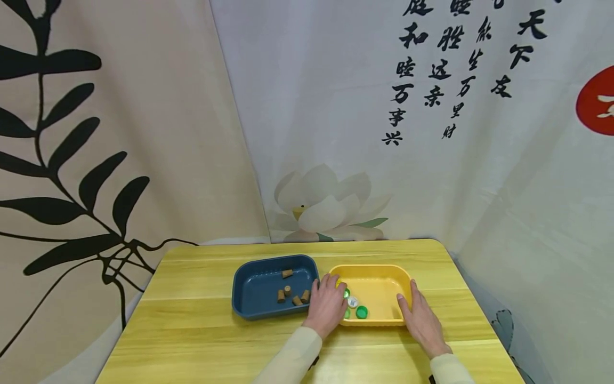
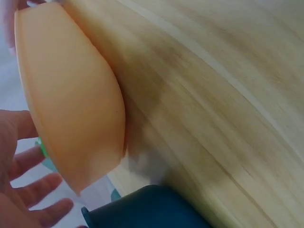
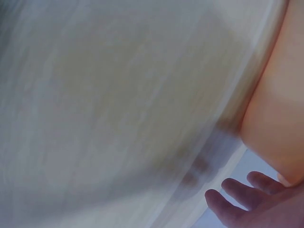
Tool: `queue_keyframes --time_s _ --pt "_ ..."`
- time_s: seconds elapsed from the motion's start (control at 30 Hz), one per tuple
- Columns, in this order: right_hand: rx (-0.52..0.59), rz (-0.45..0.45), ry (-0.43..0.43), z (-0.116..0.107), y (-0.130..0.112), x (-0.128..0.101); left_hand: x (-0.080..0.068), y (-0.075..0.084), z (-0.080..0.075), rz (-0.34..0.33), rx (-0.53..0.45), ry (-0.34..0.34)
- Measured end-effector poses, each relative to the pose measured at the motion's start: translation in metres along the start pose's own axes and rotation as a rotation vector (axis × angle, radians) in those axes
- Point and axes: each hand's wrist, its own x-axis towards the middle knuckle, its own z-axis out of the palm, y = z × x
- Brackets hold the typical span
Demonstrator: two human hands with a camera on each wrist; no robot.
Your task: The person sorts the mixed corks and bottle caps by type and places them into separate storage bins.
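In my left wrist view I see the yellow tray (image 2: pixel 71 104) from its outside wall, resting on the wooden table (image 2: pixel 213 109). My left hand (image 2: pixel 21 190) is at the lower left with straight, spread fingers (image 2: pixel 40 186), just beside the tray. A dark blue tray (image 2: pixel 147 211) shows at the bottom edge

The head view looks forward and down over the wooden table (image 1: pixel 201 320) from well back; the left wrist view sits close against the yellow tray (image 2: pixel 71 104), seen also from above; the right wrist view is close and blurred.
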Motion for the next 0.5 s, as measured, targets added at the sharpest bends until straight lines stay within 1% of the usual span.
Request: queue_keyframes --time_s 0.1,0.23,0.37,0.5 --pt "0.000 -0.002 -0.003 0.001 0.000 0.001 0.002 0.000 0.004 -0.029 0.033 -0.026" --pt "0.000 -0.002 -0.005 0.002 0.001 0.002 0.004 0.000 0.008 -0.058 0.053 -0.050" --pt "0.001 -0.003 -0.003 0.003 0.001 0.003 0.003 0.000 0.010 -0.076 0.030 -0.059" --pt "-0.004 -0.006 0.000 0.002 0.001 0.002 -0.001 0.000 0.011 -0.083 -0.011 -0.040"
